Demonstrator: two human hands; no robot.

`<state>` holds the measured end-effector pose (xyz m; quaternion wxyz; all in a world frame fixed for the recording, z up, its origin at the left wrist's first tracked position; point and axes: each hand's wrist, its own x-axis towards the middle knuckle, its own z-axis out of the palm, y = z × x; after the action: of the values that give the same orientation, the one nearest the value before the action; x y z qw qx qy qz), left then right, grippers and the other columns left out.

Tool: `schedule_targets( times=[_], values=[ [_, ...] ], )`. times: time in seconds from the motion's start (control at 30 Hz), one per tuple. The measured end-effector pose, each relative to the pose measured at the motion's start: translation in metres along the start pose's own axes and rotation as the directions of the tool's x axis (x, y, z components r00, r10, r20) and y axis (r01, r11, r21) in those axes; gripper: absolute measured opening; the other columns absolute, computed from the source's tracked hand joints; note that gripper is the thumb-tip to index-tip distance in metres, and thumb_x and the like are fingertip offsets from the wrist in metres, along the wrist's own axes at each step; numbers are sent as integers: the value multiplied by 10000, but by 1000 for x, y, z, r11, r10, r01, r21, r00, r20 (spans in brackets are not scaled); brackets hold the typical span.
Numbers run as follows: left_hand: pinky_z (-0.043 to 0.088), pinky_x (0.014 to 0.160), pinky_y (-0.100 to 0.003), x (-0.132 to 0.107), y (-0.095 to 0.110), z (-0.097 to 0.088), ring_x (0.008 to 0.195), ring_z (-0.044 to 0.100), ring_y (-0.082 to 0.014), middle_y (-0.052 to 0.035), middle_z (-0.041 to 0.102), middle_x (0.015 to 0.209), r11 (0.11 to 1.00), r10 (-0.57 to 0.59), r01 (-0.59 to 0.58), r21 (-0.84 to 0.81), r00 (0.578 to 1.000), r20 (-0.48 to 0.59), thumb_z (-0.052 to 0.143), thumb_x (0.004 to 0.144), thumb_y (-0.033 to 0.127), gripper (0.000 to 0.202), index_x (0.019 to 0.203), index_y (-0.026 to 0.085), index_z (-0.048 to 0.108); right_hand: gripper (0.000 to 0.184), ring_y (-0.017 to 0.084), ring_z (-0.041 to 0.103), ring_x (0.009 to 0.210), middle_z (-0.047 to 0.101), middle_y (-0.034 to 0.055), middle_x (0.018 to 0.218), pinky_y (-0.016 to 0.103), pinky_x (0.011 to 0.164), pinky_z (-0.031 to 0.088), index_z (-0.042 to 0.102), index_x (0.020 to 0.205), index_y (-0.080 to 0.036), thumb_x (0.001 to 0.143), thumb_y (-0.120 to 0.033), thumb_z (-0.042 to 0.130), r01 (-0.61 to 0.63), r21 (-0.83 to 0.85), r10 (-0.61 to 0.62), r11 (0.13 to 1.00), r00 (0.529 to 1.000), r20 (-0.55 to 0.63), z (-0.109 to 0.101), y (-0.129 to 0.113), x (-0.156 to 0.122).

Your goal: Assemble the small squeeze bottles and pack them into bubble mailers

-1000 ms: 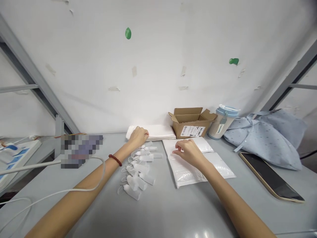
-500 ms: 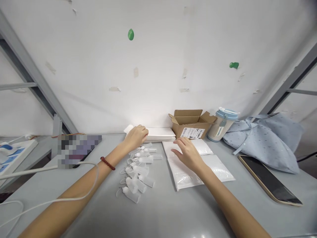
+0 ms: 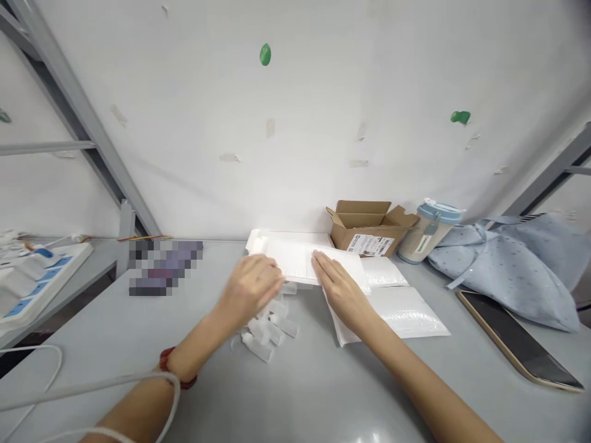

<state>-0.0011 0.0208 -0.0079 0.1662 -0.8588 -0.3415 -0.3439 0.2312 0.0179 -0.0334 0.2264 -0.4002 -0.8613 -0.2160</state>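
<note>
A white padded envelope [image 3: 289, 258] is raised and tilted over the desk, between my two hands. My left hand [image 3: 255, 284], slightly blurred, has its fingers curled closed at the envelope's lower left edge. On the envelope's right part my right hand [image 3: 339, 284] lies with fingers straight and side by side; its thumb is hidden. Several small clear plastic dropper bottles [image 3: 258, 349] lie on the desk under and beside my left hand, partly covered. Other white padded envelopes [image 3: 406, 311] lie flat under and right of my right hand.
More white envelopes [image 3: 256, 240] are stacked against the wall. An open cardboard box [image 3: 362, 237], a cup with a blue lid [image 3: 427, 231], a blue cloth bag [image 3: 512, 271] and a phone [image 3: 519, 341] line the right. White cables [image 3: 115, 383] cross the left side; a power strip [image 3: 46, 280] stands there.
My left hand has come toward me from the stack, bringing a white envelope over the bottles. My right hand has moved from above the flat envelopes onto this one. The view has shifted slightly left.
</note>
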Motion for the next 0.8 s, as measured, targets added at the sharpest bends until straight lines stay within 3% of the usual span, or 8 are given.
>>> schedule_targets(
  times=[0.07,0.1,0.17,0.27,0.33,0.43,0.6,0.8],
  values=[
    [393,854,-379,-4,-16,-7,968,530,-229,-83,646,961,957,-287,281,-67,953,-101,482,861,259,173,832,182,634,557,237,304,1330,387,168,1406,452,1009,387,300,1394,-109,854,14,246,-28,-14,29,999,999,40,2,3,-1],
    [411,843,-370,-5,-23,-10,973,535,-233,-87,648,979,896,-435,420,-142,896,-96,494,848,302,194,872,177,642,561,235,309,1329,387,159,1408,458,1007,383,307,1395,-122,854,14,242,-43,-29,44,999,998,46,2,4,-2],
    [447,781,-334,-5,-34,-13,928,570,-227,-86,661,1012,673,-679,658,-338,731,73,516,817,382,286,951,165,646,551,241,325,1320,390,152,1408,460,998,378,349,1375,-123,854,21,241,-57,-67,60,996,997,40,3,4,-1],
    [463,684,-288,-3,-36,-13,799,618,-208,-66,704,888,241,-734,824,-512,500,460,558,760,444,366,921,136,675,529,247,344,1310,394,147,1405,459,984,370,388,1351,-117,862,22,243,-45,-102,47,994,999,14,4,-1,1],
    [454,636,-271,-3,-32,-12,733,627,-200,-46,709,768,74,-693,838,-540,433,577,601,722,421,337,858,127,691,537,243,338,1312,395,144,1404,464,979,361,376,1356,-122,858,27,242,-22,-97,23,995,1000,5,3,-6,2],
    [454,634,-269,-3,-23,-11,710,629,-190,-41,706,736,-28,-662,810,-586,424,618,649,691,367,291,849,126,692,566,236,299,1331,389,143,1410,466,984,340,364,1355,-122,824,46,260,-4,-78,4,997,1000,2,0,-14,4],
    [474,622,-266,-1,0,-10,687,627,-173,-51,702,751,-125,-440,788,-602,500,746,661,714,376,285,866,136,681,606,305,245,1331,326,200,1425,505,984,300,372,1331,-105,731,-48,435,-11,21,10,1000,997,76,-14,-27,5],
    [461,595,-238,2,23,-9,671,605,-162,-33,669,723,51,-330,780,-624,603,726,618,746,400,264,724,142,667,788,376,180,1312,249,204,1422,603,986,188,255,1389,-150,680,-310,561,-21,147,-3,989,987,162,-25,-35,4]
  ],
)
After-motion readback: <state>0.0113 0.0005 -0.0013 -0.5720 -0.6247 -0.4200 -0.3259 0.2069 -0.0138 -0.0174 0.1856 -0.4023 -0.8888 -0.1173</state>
